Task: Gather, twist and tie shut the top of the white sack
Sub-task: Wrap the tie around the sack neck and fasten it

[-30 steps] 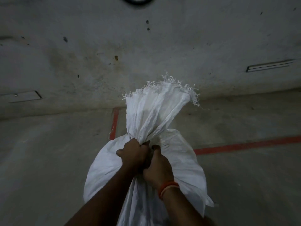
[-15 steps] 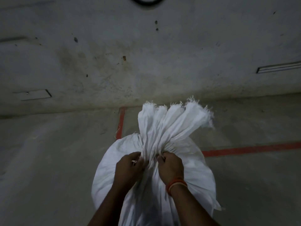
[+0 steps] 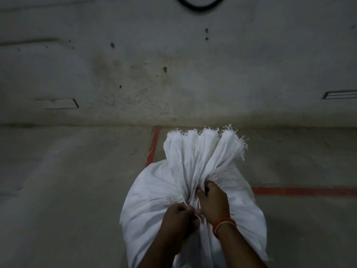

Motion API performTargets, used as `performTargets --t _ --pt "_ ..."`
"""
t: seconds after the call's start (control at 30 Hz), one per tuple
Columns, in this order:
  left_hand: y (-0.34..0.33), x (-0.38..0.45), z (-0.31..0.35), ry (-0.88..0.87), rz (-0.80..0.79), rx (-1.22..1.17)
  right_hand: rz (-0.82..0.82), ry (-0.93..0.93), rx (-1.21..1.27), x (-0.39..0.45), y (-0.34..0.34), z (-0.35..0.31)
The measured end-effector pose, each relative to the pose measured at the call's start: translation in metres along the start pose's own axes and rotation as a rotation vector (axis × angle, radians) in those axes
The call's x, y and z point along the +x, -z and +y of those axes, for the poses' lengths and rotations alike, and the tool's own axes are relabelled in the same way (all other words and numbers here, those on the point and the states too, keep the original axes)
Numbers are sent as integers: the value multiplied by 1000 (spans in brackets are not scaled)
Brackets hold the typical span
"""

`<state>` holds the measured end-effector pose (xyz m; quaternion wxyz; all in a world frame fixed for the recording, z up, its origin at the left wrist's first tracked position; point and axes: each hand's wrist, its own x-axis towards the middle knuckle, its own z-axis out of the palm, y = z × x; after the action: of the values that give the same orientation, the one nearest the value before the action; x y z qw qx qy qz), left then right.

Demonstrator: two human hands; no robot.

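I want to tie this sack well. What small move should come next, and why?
Probably wind the thin string around the gathered neck. The right hand grips the neck, the left hand pinches the string, and the frayed top fans loose, untied.

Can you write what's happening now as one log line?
step: tying | right hand: grips gathered neck of white woven sack | left hand: pinches thin string | knot: not visible

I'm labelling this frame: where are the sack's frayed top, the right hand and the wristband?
frayed top (image 3: 204, 133), head view, on the fringe.
right hand (image 3: 213, 202), head view, back of the hand.
wristband (image 3: 224, 225), head view, orange band.
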<state>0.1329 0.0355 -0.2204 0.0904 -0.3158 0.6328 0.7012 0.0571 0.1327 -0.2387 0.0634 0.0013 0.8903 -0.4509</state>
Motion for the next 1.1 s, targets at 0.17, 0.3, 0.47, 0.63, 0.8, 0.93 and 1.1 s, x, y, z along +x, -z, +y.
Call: performTargets --t 0.17,0.3,0.47,0.63,0.8,0.93,1.1 --pt "-6 9 -7 24 -62 -148 -112 0 22 -13 15 -1" --pt "-10 16 -16 17 -54 -219 -110 46 -143 -25 16 25" --pt "-10 16 -11 -4 18 -314 -30 -2 -181 -45 22 30" --pt "1 15 -5 -82 114 -366 -22 6 -158 -54 30 19" --pt "-2 19 -6 -97 105 -389 -104 -23 -39 -49 27 21" --pt "-7 28 -10 -128 108 -394 -162 -88 90 -41 20 26" --pt "-11 38 -17 -149 190 -430 -216 -120 223 -34 19 26"
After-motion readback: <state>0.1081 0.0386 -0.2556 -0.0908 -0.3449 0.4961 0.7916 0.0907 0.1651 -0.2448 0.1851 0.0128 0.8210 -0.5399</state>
